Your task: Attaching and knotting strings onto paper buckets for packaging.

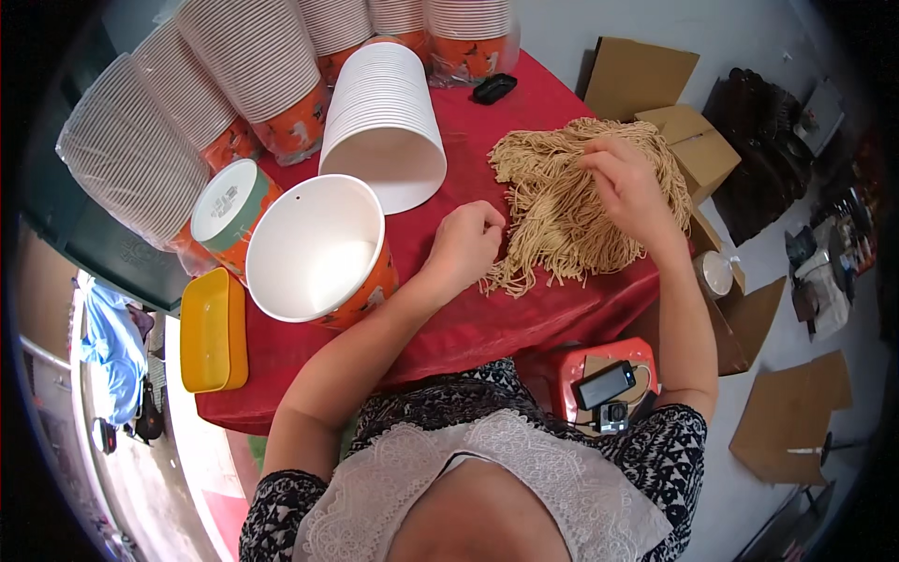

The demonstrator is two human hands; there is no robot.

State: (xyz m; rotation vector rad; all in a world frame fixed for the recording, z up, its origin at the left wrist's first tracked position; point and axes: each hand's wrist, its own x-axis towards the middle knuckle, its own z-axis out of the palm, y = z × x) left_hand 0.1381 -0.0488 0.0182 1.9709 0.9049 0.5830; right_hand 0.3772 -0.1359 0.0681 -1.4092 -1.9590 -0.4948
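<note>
A heap of tan cord strands [571, 215] lies on the red-covered table, its loose ends fanning toward me. My right hand [626, 185] is over the right part of the heap, thumb and fingers pinched together; whether a strand is between them is too small to tell. At the heap's left edge, my left hand [465, 245] is closed with its fingers curled in, and whatever it may hold is hidden. Left of that hand, a large white-lined paper bucket [314, 248] with an orange patterned outside tilts its open mouth toward me. A nested stack of white buckets [386, 112] lies behind it.
Plastic-wrapped bucket stacks [248, 66] line the table's back left. An upturned bucket [229, 208] and a yellow tray [213, 332] are at the left. A black object [494, 89] lies behind. Cardboard boxes [693, 145] and a red stool [571, 384] with devices are to the right.
</note>
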